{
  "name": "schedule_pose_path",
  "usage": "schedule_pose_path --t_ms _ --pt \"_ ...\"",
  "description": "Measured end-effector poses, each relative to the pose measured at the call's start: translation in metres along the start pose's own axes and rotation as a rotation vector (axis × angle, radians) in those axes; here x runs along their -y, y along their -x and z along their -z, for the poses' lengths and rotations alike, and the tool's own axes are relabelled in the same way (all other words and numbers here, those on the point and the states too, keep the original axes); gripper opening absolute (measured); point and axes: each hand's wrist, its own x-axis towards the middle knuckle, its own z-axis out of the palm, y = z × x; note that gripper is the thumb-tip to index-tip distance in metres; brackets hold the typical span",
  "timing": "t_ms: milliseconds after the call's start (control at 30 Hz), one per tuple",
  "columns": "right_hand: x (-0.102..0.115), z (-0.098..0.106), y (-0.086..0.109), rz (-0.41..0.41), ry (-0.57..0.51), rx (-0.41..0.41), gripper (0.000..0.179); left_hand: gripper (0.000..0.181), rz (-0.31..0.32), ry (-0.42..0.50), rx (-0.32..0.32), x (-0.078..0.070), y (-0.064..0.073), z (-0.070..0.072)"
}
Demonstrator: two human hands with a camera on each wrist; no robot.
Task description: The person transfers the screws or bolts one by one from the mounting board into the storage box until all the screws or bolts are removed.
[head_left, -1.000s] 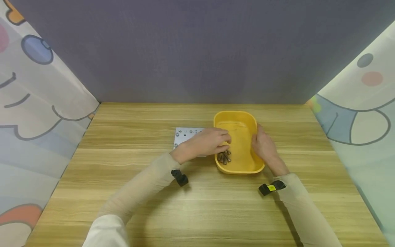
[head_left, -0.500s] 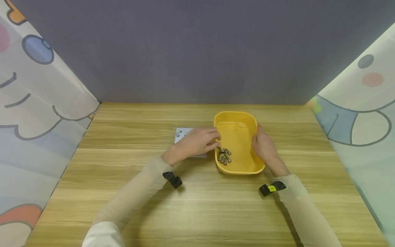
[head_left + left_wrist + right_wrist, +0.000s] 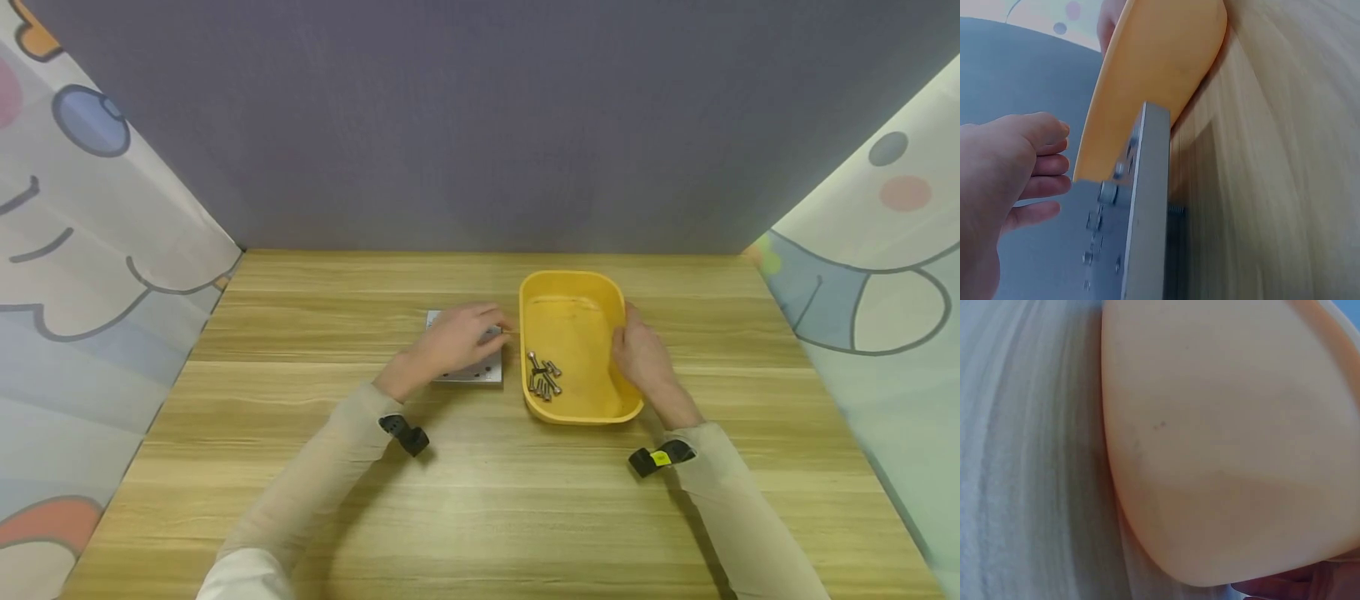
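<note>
My left hand (image 3: 465, 335) hovers over the grey metal plate (image 3: 480, 372), to the left of the yellow tray (image 3: 581, 418). In the left wrist view, that hand (image 3: 1019, 156) has loosely bent fingers with nothing visible between them. Several bolt heads stand out of the face of the plate (image 3: 1154, 206) beside it, one large bolt (image 3: 1108, 192) among them. My right hand (image 3: 643, 354) grips the tray's right wall, thumb over the rim; its fingers show under the tray edge in the right wrist view. Several loose bolts (image 3: 546, 385) lie in the tray's near left corner.
The wooden table (image 3: 480, 500) runs back to a dark grey panel (image 3: 480, 125). Printed cartoon curtains (image 3: 90, 208) flank both sides. A black camera mount sits on each wrist.
My left hand has come out of the tray and moved left over the plate. The bolts under it have come into view, more spread out. My right hand keeps its place.
</note>
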Motion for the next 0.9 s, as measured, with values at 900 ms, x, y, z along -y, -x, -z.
schedule_pose_path --t_ms 900 --pt "-0.001 -0.001 -0.001 -0.006 -0.006 0.019 0.055 0.028 0.097 0.047 -0.021 0.038 0.022 0.006"
